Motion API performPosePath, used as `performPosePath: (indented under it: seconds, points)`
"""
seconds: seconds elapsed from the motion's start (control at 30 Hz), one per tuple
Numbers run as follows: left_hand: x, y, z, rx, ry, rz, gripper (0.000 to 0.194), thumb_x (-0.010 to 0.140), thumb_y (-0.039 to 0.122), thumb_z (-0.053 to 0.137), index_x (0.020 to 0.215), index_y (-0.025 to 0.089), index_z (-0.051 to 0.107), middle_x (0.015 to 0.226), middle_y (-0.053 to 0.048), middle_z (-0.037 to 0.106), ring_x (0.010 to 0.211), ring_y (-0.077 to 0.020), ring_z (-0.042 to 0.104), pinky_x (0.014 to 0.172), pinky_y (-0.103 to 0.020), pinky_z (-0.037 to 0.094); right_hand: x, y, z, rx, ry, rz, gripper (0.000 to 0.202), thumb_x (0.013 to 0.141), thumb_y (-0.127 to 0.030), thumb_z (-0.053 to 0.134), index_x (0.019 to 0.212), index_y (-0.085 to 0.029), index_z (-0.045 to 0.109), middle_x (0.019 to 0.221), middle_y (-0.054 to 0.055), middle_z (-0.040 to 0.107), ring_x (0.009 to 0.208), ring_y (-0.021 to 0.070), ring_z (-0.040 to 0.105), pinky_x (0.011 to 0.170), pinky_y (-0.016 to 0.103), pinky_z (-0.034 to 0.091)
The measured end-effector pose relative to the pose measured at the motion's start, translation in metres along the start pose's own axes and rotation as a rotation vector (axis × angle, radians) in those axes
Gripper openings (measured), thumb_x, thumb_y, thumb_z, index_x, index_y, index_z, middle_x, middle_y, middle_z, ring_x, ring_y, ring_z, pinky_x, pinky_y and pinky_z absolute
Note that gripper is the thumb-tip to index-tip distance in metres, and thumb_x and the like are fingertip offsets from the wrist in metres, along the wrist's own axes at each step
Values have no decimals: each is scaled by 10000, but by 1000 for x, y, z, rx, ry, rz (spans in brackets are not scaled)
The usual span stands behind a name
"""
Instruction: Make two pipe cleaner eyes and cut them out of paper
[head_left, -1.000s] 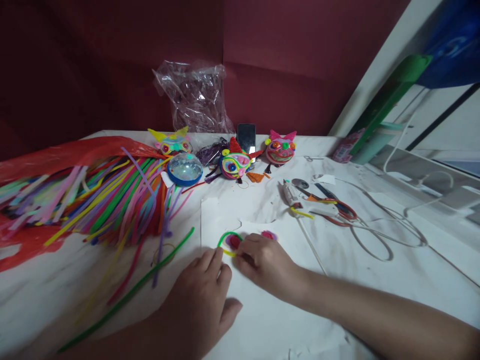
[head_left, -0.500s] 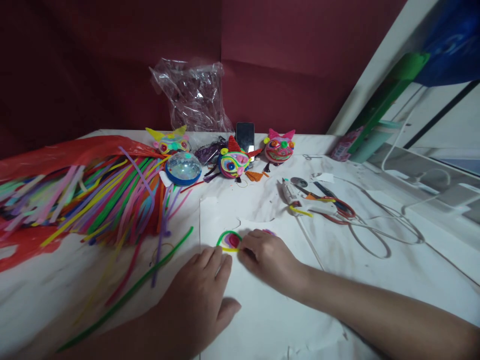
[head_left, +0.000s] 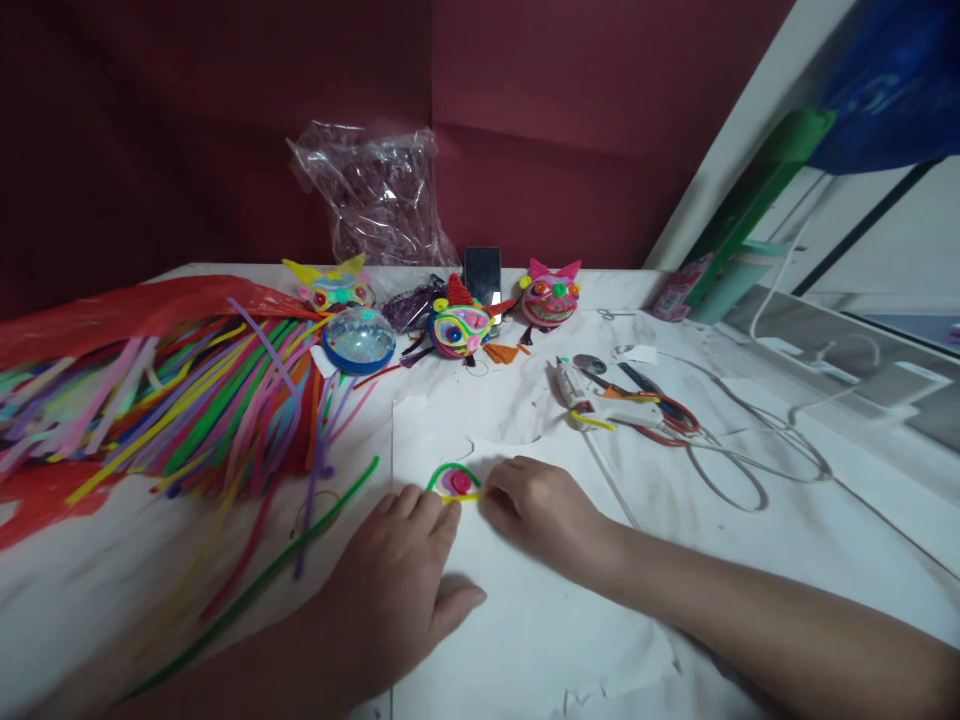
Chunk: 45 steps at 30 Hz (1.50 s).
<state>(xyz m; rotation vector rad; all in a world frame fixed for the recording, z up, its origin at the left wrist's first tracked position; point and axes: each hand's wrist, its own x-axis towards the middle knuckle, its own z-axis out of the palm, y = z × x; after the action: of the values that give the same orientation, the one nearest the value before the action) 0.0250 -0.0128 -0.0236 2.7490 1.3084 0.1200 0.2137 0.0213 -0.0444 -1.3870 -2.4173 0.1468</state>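
Note:
A small eye-shaped piece (head_left: 460, 483) lies on the white paper (head_left: 525, 620), with a green arc on top, a yellow strip below and a pink-red round centre. My left hand (head_left: 409, 575) rests palm down at its lower left, fingertips at the yellow strip, thumb spread out. Its fingers are apart and hold nothing visible. My right hand (head_left: 536, 505) is curled at the right end of the yellow strip, thumb and forefinger pinched on it. A long green pipe cleaner (head_left: 300, 543) passes beside and partly under my left forearm.
Many coloured pipe cleaners (head_left: 217, 400) fill the left side. Behind stand decorated heads (head_left: 461, 330), (head_left: 551, 295) and a clear dome (head_left: 360, 338), with a phone (head_left: 482, 275). A glue gun (head_left: 600, 400), scissors (head_left: 675, 415) and looping white cables (head_left: 780, 435) lie right.
The whole view has shifted slightly, moving the table things a little to the left. My right hand has drawn slightly away from the eye-shaped piece, showing more of the yellow strip.

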Motion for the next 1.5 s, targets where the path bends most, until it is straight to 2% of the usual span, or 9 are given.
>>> performPosePath:
  seconds: [0.1, 0.17, 0.23, 0.5, 0.9, 1.13, 1.27, 1.5]
  points:
    - [0, -1, 1, -16, -5, -4, 357, 829, 384, 570, 1083, 140, 630, 966, -114, 590, 908, -303, 496, 812, -482, 424, -10, 2, -4, -19, -5, -126, 188, 873, -140, 535, 717, -148, 639, 683, 45, 611, 660, 164, 549, 624, 264, 425]
    - [0, -2, 2, -12, 5, -4, 344, 824, 378, 575, 1066, 141, 633, 959, -113, 585, 905, -305, 492, 803, -481, 421, -17, 2, -4, -30, 13, -220, 172, 899, -137, 508, 832, -134, 666, 759, 74, 624, 738, 193, 558, 681, 293, 457]
    - [0, -2, 3, -4, 14, 2, 343, 823, 372, 576, 1070, 141, 631, 955, -110, 584, 896, -303, 491, 794, -476, 419, -23, 1, -1, -41, 39, -250, 170, 902, -124, 501, 933, -122, 668, 801, 90, 618, 772, 212, 547, 725, 330, 475]
    - [1, -2, 7, 3, 42, 12, 390, 801, 362, 606, 1118, 135, 614, 964, -105, 583, 888, -290, 487, 782, -456, 418, -25, 2, 7, 15, 120, -225, 178, 896, -120, 496, 961, -102, 660, 798, 93, 576, 774, 222, 504, 827, 426, 474]
    - [0, -4, 9, -5, 35, 2, 411, 793, 350, 621, 1149, 146, 603, 967, -95, 583, 890, -282, 490, 784, -444, 414, -24, 2, 8, -17, 122, -239, 175, 902, -104, 479, 936, -96, 651, 804, 101, 568, 785, 224, 482, 802, 406, 450]
    - [2, -1, 5, -16, -23, -26, 429, 802, 351, 606, 1173, 136, 595, 983, -107, 587, 907, -294, 492, 794, -455, 411, -22, 2, 9, -36, 102, -244, 187, 906, -95, 471, 928, -99, 657, 812, 100, 564, 786, 222, 469, 800, 404, 434]
    - [3, -1, 4, -19, -17, -27, 414, 805, 355, 604, 1163, 149, 598, 990, -100, 584, 915, -288, 489, 806, -447, 405, -24, 2, 9, -66, 97, -272, 211, 908, -87, 462, 978, -79, 661, 802, 107, 568, 782, 228, 461, 799, 416, 425]
    - [2, -2, 5, 4, 11, -10, 393, 799, 350, 610, 1141, 158, 602, 968, -94, 589, 892, -283, 495, 786, -441, 411, -22, 2, 8, -15, 85, -229, 202, 918, -116, 457, 938, -107, 658, 827, 101, 559, 805, 222, 461, 796, 398, 428]
